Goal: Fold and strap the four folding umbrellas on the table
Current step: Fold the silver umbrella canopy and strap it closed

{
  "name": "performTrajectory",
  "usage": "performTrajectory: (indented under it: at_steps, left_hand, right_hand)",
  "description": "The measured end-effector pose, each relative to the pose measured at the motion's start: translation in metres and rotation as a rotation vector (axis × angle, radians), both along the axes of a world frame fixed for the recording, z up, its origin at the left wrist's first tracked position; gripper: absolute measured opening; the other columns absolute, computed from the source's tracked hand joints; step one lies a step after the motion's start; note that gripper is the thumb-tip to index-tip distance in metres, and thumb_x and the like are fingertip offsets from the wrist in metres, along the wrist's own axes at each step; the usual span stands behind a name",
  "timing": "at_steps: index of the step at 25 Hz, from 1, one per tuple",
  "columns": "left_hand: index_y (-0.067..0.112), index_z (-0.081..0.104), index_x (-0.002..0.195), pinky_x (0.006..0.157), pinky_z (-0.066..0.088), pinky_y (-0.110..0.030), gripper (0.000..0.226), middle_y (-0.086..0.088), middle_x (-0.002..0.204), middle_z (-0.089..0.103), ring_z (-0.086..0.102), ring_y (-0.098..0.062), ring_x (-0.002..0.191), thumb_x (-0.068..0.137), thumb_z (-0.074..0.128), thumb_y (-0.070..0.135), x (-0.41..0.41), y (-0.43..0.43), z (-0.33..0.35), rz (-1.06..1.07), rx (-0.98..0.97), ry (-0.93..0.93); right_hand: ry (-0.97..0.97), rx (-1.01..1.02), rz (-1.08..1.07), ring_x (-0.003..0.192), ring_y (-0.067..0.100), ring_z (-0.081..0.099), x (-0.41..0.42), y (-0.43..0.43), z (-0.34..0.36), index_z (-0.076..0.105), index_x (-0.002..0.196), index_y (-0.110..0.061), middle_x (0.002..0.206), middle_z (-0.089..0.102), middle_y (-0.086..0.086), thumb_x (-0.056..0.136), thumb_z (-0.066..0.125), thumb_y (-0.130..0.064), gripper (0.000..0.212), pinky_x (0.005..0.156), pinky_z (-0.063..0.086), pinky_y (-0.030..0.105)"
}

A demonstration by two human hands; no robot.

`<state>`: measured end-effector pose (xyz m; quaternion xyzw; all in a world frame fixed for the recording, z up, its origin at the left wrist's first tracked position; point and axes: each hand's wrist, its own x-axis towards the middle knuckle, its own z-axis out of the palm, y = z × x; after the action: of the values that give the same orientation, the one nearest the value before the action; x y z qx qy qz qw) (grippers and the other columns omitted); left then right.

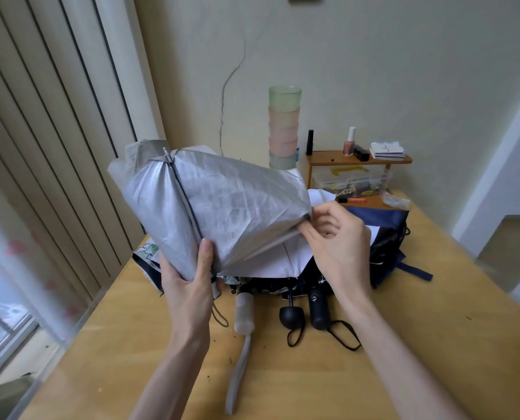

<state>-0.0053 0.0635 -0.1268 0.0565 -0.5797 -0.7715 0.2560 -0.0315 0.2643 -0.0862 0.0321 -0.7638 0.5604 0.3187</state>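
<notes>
Two hands are closed on one silver umbrella (222,201), which is held above the table near the middle of the frame. Its gathered lower end is gripped by the left hand (189,286), with the thumb laid up along the fabric. The canopy's edge, at a rib end right of centre, is pinched by the right hand (337,241). The umbrella's long axis runs from the left hand up towards the upper left, where the metal tip (165,151) points away from the viewer. Its crinkled, reflective cloth is spread loosely between the two hands, and a dark rib is seen along the axis. Below it, on the yellow wooden table (434,344), three more umbrellas are heaped unfolded, with navy and white cloth (383,234) bunched together. Their handles point towards the lower edge: a translucent white handle (244,312), a black knob handle (291,316) and a black cylindrical handle (320,310). Further back, a stack of pastel cups (283,128) and a small wooden shelf (358,160) are set against the pale wall (373,71). Vertical blinds (40,131) fill the left side.
</notes>
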Motion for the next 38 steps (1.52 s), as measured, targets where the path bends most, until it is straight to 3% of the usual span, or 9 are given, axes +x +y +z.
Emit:
performTrajectory:
  at_steps: [3,8,11,14,18,24,28,33,38]
  left_hand:
    - [0.022,0.055,0.138,0.076,0.059,-0.055,0.054,-0.003,0.12,0.072,0.07,-0.031,0.103,0.094,0.077,0.044,0.0,0.0,0.001,0.018,0.026,0.006]
    - [0.016,0.053,0.135,0.054,0.053,-0.028,0.042,0.007,0.091,0.069,0.064,-0.01,0.073,0.098,0.073,0.022,-0.001,-0.001,0.001,-0.007,0.068,0.038]
    - [0.019,0.05,0.136,0.055,0.053,-0.03,0.051,0.0,0.097,0.067,0.063,-0.015,0.071,0.093,0.079,0.015,0.0,-0.002,-0.002,-0.024,0.015,0.035]
    - [0.022,0.048,0.134,0.054,0.05,-0.031,0.06,-0.005,0.092,0.063,0.057,-0.019,0.065,0.088,0.084,0.009,-0.001,-0.003,-0.004,-0.048,-0.049,0.025]
    - [0.023,0.048,0.138,0.056,0.052,-0.027,0.074,-0.01,0.1,0.063,0.058,-0.023,0.073,0.08,0.092,0.011,-0.004,-0.009,-0.005,-0.11,-0.083,0.026]
    - [0.026,0.05,0.138,0.06,0.054,-0.028,0.073,-0.001,0.101,0.07,0.064,-0.017,0.076,0.081,0.09,0.006,-0.001,-0.008,-0.002,-0.163,-0.113,0.03]
    - [0.024,0.051,0.136,0.056,0.051,-0.026,0.077,-0.007,0.096,0.065,0.057,-0.018,0.07,0.072,0.092,0.015,0.001,-0.005,-0.001,-0.211,-0.156,0.049]
    - [0.036,0.051,0.142,0.092,0.056,-0.022,0.057,0.023,0.125,0.068,0.066,-0.001,0.114,0.091,0.075,0.031,0.005,0.001,0.003,-0.126,-0.138,0.102]
    - [0.034,0.052,0.133,0.068,0.055,-0.012,0.046,0.025,0.111,0.067,0.067,0.005,0.093,0.096,0.073,0.015,0.007,0.004,0.006,-0.075,-0.131,0.116]
  right_hand:
    - [0.01,-0.009,0.079,0.085,0.007,0.076,-0.004,0.006,-0.001,0.074,0.092,-0.02,0.084,0.078,-0.009,0.094,0.075,0.001,0.021,0.083,0.062,0.028]
    - [-0.086,-0.439,0.358,0.101,0.017,0.077,-0.007,0.006,-0.003,0.074,0.116,-0.01,0.106,0.081,0.005,0.094,0.068,0.013,0.032,0.093,0.059,0.027]
    - [-0.275,-0.585,0.609,0.116,0.027,0.072,-0.005,0.007,0.0,0.071,0.129,-0.007,0.122,0.076,0.014,0.098,0.062,-0.006,0.032,0.105,0.056,0.04]
    - [-0.362,-0.493,0.461,0.107,0.021,0.074,-0.005,0.009,0.004,0.08,0.115,-0.012,0.113,0.08,0.008,0.099,0.074,-0.034,0.028,0.094,0.061,0.036]
    - [-0.22,-0.472,0.254,0.088,0.013,0.072,-0.009,0.019,0.002,0.077,0.106,-0.009,0.097,0.082,0.004,0.097,0.076,-0.019,0.015,0.082,0.059,0.025]
    - [-0.337,-0.589,0.418,0.118,0.025,0.072,-0.005,0.016,0.013,0.077,0.118,-0.012,0.119,0.078,0.01,0.101,0.071,-0.026,0.023,0.101,0.058,0.038]
    - [-0.3,-0.454,0.334,0.111,0.011,0.075,-0.001,0.016,0.016,0.077,0.12,-0.018,0.112,0.081,-0.003,0.1,0.072,-0.033,0.025,0.103,0.056,0.033]
    - [-0.194,-0.683,0.401,0.119,0.017,0.072,-0.006,0.023,0.02,0.072,0.127,-0.011,0.121,0.078,0.004,0.105,0.062,-0.017,0.025,0.098,0.057,0.029]
    - [-0.196,-0.825,0.555,0.123,0.021,0.07,-0.004,0.025,0.025,0.067,0.135,-0.01,0.13,0.075,0.007,0.107,0.055,-0.015,0.03,0.107,0.054,0.037]
